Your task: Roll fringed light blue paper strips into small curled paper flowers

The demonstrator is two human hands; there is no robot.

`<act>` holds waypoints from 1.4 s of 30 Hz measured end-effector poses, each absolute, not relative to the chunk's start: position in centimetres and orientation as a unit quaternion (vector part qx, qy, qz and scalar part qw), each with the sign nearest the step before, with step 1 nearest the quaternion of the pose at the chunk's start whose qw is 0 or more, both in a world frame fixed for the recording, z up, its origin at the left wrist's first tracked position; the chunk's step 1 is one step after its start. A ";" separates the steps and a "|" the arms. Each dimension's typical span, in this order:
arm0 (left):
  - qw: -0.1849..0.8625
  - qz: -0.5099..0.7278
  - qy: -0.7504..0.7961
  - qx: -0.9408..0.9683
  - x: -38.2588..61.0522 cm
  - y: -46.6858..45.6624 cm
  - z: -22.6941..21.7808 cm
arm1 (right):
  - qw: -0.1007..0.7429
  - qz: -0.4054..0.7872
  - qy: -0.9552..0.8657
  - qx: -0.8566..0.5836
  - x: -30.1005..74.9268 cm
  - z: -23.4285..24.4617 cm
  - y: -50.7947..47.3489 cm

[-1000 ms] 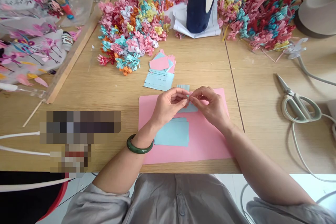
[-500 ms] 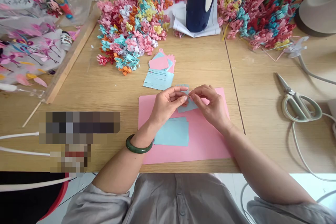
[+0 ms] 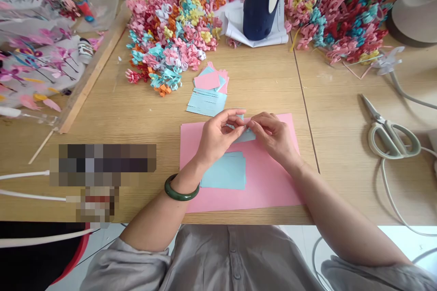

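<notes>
My left hand (image 3: 218, 136) and my right hand (image 3: 273, 136) meet over a pink paper sheet (image 3: 269, 182) on the wooden table. Both pinch a small light-blue paper piece (image 3: 246, 135) between thumbs and fingertips. A green bangle (image 3: 180, 189) circles my left wrist. Just below my left hand, a stack of light-blue paper rectangles (image 3: 225, 173) lies on the pink sheet. Beyond my hands sits a pile of cut blue and pink paper pieces (image 3: 208, 93).
Heaps of curled paper flowers lie at the back, one at the left (image 3: 174, 36) and another at the right (image 3: 337, 9). A dark blue bottle (image 3: 261, 0) stands between them. Scissors (image 3: 389, 132) and white cables lie at the right. A wooden frame (image 3: 99, 61) borders the left.
My fingers have shifted slightly on the blue paper piece, and it now lies lower between my hands. Both hands stay over the pink sheet.
</notes>
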State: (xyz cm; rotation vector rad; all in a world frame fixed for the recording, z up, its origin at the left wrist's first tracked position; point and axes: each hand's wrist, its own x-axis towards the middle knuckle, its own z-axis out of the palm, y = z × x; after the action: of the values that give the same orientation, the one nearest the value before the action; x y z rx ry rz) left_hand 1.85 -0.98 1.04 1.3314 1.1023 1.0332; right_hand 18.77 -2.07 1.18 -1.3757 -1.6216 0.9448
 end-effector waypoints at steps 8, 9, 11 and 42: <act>0.480 0.418 0.454 0.624 1.8 -1.0 1.1 | 0.411 0.436 -0.599 -0.531 18.9 1.1 -2.0; 0.472 0.417 0.450 0.633 1.8 -1.0 1.1 | 0.413 0.444 -0.593 -0.530 18.9 1.0 -2.0; 0.457 0.419 0.441 0.649 1.7 -1.1 1.1 | 0.415 0.454 -0.581 -0.533 19.0 1.0 -2.0; 0.628 0.423 0.457 0.467 2.2 -1.1 1.8 | 0.442 0.497 -0.533 -0.523 19.0 1.8 -2.1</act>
State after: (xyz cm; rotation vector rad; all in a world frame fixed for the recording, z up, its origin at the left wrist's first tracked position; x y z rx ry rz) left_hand 2.21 -1.13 1.80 1.0709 1.0463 0.9685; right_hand 19.04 -2.08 1.81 -1.2990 -1.3230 1.2326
